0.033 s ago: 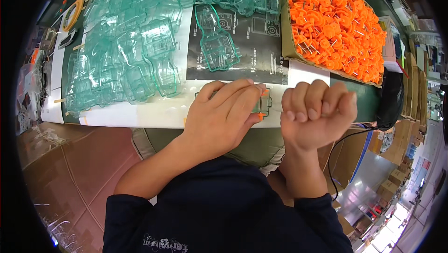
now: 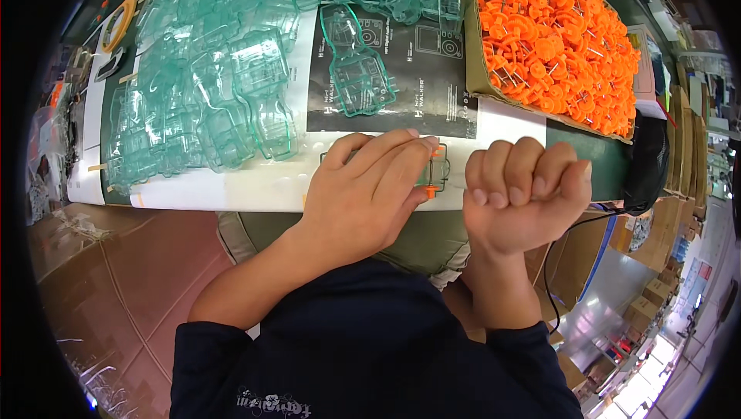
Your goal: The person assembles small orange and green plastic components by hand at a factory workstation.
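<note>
My left hand point(image 2: 363, 183) is laid over a clear green plastic shell point(image 2: 442, 164) on the white sheet near the table's front edge. Its fingers reach across the top and the thumb presses along the near side. Only the shell's right end shows, where a thin metal pin runs between orange pieces point(image 2: 431, 191); my hand hides most of it. Just to the right, my right hand point(image 2: 525, 203) is raised in a fist, fingers curled to the palm and thumb alongside. Nothing shows in it.
A similar green shell point(image 2: 361, 79) lies on a black printed sheet point(image 2: 448, 102) ahead. Many more green shells point(image 2: 224, 71) are heaped at the left and back. A cardboard box point(image 2: 472, 56) full of orange wheels point(image 2: 548, 48) on metal pins stands at the right. A yellow tape roll point(image 2: 120, 25) lies far left.
</note>
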Motion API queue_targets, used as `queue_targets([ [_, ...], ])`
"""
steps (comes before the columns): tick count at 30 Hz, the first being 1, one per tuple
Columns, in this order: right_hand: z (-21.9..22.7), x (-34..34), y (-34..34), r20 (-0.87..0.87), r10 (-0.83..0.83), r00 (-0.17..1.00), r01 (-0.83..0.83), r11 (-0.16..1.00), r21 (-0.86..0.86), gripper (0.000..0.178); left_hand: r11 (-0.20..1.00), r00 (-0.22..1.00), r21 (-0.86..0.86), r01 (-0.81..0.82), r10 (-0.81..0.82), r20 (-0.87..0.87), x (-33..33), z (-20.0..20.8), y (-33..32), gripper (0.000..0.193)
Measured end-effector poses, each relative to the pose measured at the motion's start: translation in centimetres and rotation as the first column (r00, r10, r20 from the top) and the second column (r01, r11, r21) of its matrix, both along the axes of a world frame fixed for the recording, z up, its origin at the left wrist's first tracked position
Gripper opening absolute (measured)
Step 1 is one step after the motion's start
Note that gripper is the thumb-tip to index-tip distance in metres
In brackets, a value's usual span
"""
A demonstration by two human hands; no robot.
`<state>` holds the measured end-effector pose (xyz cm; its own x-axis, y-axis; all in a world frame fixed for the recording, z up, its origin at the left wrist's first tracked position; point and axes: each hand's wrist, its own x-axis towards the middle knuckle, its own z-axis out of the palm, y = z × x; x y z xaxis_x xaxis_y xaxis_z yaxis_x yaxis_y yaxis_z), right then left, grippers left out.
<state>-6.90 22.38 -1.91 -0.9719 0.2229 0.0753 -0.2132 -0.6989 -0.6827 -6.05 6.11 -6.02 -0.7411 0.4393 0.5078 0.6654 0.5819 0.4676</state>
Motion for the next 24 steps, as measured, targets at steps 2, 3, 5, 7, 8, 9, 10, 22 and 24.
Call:
queue_targets([
  [2, -0.6, 0.4, -0.3, -0.028, 0.015, 0.999, -0.015, 1.0, 0.021, 0.045, 1.0, 1.0, -0.006, 0.001, -0.001, 0.018, 0.1, 0.0, -0.1, 0.046],
  [3, -0.8, 0.6, -0.4, -0.042, 0.024, 0.999, -0.023, 0.999, 0.032, 0.046, 1.0, 1.0, -0.009, 0.001, -0.001, 0.027, 0.1, 0.0, -0.2, 0.045],
  [5, -0.9, 0.8, -0.5, -0.055, 0.035, 0.998, -0.032, 0.999, 0.042, 0.046, 1.0, 0.999, -0.014, -0.001, 0.001, 0.036, 0.1, 0.0, -0.2, 0.045],
  [7, -0.8, 1.0, -0.7, -0.061, 0.034, 0.998, -0.029, 0.997, 0.072, 0.047, 1.0, 0.999, -0.016, 0.005, -0.004, 0.042, 0.0, -0.1, -0.2, 0.045],
  [8, -0.8, 1.0, -0.8, -0.064, 0.034, 0.997, -0.029, 0.996, 0.088, 0.047, 1.0, 0.999, -0.016, 0.007, -0.006, 0.045, 0.0, -0.2, -0.2, 0.045],
  [9, -0.8, 1.0, -1.0, -0.067, 0.035, 0.997, -0.028, 0.994, 0.104, 0.047, 1.0, 0.999, -0.017, 0.009, -0.008, 0.048, 0.0, -0.2, -0.2, 0.045],
  [10, -0.9, 1.1, -1.0, -0.065, 0.037, 0.997, -0.03, 0.994, 0.105, 0.047, 1.0, 0.999, -0.016, 0.007, -0.006, 0.049, 0.0, -0.3, -0.1, 0.045],
  [22, -1.0, 1.0, -1.2, -0.132, 0.058, 0.99, -0.026, 0.971, 0.236, 0.048, 1.0, 1.0, 0.018, -0.023, 0.023, 0.021, 0.2, -0.7, -0.1, 0.042],
  [24, -1.1, 0.9, -1.3, -0.142, 0.057, 0.988, -0.023, 0.972, 0.234, 0.048, 0.999, 1.0, 0.025, -0.021, 0.021, 0.019, 0.0, -0.7, -0.1, 0.043],
])
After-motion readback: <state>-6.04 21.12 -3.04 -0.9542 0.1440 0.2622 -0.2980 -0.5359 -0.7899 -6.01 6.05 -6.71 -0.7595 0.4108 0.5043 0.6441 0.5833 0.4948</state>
